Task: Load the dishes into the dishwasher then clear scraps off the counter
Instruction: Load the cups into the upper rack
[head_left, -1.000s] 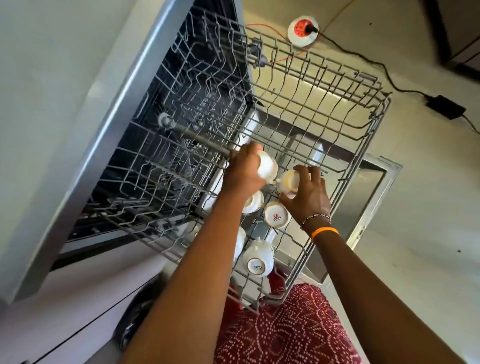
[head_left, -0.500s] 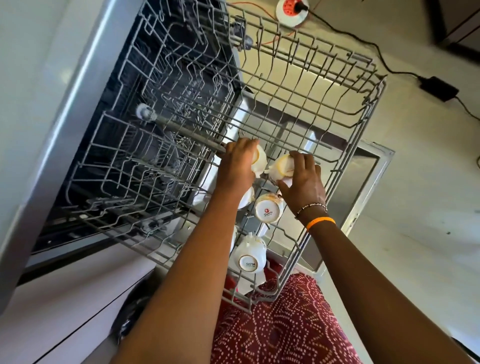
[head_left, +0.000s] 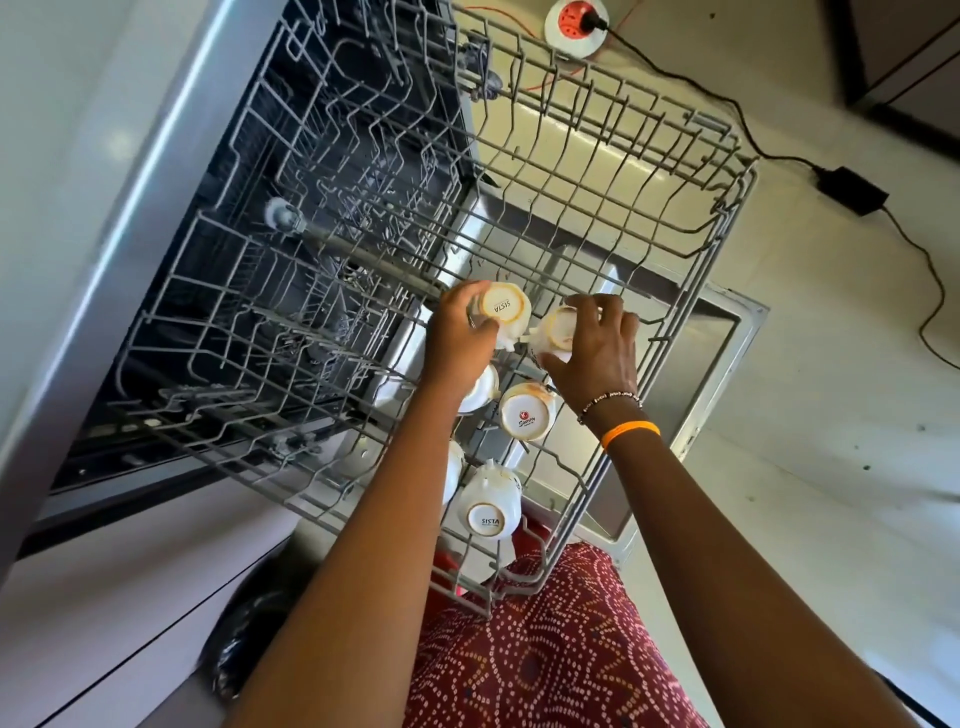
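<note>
The grey wire upper rack of the dishwasher is pulled out below me. My left hand grips an upturned white cup marked SISTA, base up, over the rack's middle. Beside it my right hand holds a second white cup with brown stains, tilted on its side. Nearer me, upturned cups stand in the rack: one marked Sonny, another SISTA cup, and a third partly hidden by my left wrist.
The dishwasher's dark interior lies to the left, its open door under the rack. A red-and-white socket and a black cable with adapter lie on the pale floor. My red patterned garment hangs below the rack's near edge.
Both hands stayed over the rack's middle. The left cup has turned so that its printed base now faces up, and the right cup sits lower between the tines.
</note>
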